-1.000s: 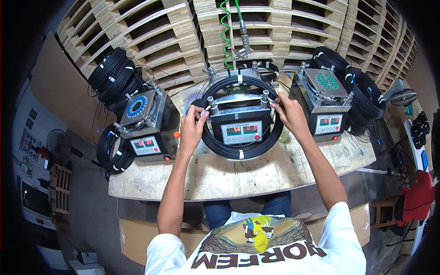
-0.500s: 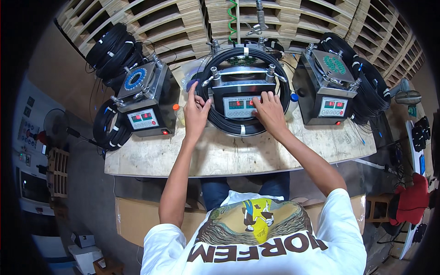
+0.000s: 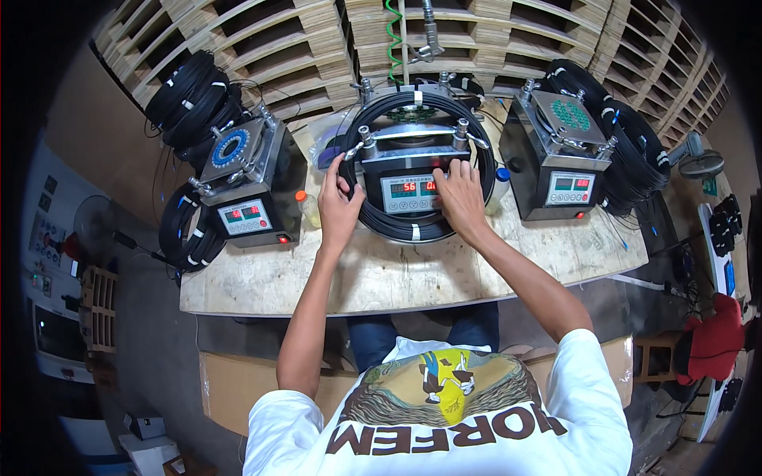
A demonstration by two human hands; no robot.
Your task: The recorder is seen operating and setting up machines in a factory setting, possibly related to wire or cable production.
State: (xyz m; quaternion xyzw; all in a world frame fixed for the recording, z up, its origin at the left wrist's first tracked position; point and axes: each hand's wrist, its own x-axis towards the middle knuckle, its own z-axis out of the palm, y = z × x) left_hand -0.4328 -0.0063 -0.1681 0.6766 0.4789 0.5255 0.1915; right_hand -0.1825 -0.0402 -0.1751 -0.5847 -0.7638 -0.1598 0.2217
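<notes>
A polishing-type machine (image 3: 413, 168) with a red and green digital display stands in front of me, a large black cable coil (image 3: 416, 232) looped around it. My left hand (image 3: 339, 208) is at the coil's left side, its thumb and fingers apart beside the cable. It grips nothing that I can see. Over the right part of the machine's front panel lies my right hand (image 3: 463, 198), fingers spread and covering part of the display. The fingertips' exact contact is hidden. Metal clamp levers (image 3: 460, 133) stick up from the machine's top.
Similar machines stand left (image 3: 248, 186) and right (image 3: 562, 155), with black cable coils (image 3: 190, 99) behind. An orange-capped bottle (image 3: 306, 208) and a blue-capped bottle (image 3: 502, 186) flank the middle machine on the wooden table (image 3: 381, 285). Pallets (image 3: 278, 47) stand behind.
The view has shifted slightly. My left fingers have come closer to the coil's left edge. My right hand stays on the panel, and the displays show different digits.
</notes>
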